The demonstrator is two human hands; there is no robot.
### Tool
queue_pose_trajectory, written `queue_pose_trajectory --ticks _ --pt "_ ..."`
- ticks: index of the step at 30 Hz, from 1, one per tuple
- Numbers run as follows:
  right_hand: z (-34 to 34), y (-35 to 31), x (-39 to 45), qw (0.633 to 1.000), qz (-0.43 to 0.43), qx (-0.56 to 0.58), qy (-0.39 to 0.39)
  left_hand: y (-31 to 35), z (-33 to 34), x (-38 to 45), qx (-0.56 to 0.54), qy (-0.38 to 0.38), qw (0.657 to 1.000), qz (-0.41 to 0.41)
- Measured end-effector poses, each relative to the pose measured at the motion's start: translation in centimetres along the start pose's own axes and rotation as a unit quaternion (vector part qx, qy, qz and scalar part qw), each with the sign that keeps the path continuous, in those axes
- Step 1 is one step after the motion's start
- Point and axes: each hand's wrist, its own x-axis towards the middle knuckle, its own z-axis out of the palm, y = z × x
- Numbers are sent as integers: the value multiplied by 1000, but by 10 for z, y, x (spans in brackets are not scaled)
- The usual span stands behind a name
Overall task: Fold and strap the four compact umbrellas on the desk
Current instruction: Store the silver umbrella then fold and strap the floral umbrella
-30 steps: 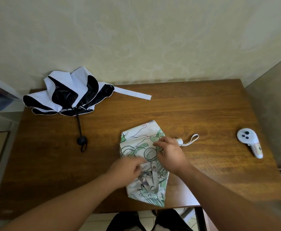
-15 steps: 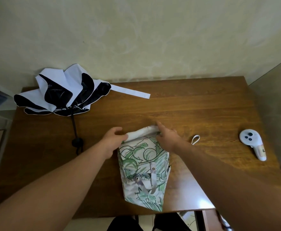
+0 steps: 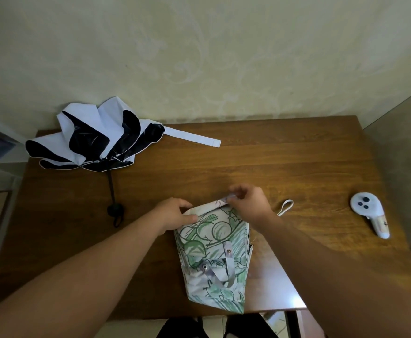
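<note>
At lower centre of the brown wooden surface (image 3: 272, 167), the left hand (image 3: 175, 214) and right hand (image 3: 248, 203) are pinching the far edge of the flattened white-and-green leaf-print umbrella (image 3: 214, 252), its near end overhanging the surface's front edge. A white-and-black half-open umbrella (image 3: 94, 137) is lying upper left, bare wood between.

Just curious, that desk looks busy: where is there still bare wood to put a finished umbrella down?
The widest bare stretch of desk runs along the far side, between the white strap of the black-and-white umbrella and the controller. There is also bare wood at the near left. The near middle is crowded: both hands work the green umbrella there.
</note>
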Motion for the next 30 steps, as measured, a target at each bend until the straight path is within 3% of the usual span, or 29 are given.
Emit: queue_pose_trajectory --ticks 4,8,16,21,27,30 --pt "-2 -10 -12 995 -2 100 -6 -3 -2 -4 6 12 1000 8" --pt "-3 -12 -16 988 3 153 -2 -4 3 -8 -20 97 994 51" --pt "-14 -1 -22 982 16 188 10 -4 24 -19 -195 215 953 88" --pt "-15 3 -24 975 25 220 17 -15 45 -22 -216 180 959 24" --pt "-16 6 -24 948 60 312 17 -18 53 -25 -139 169 973 78" --pt "-18 11 -24 955 58 289 -11 -13 52 -24 -223 159 957 96"
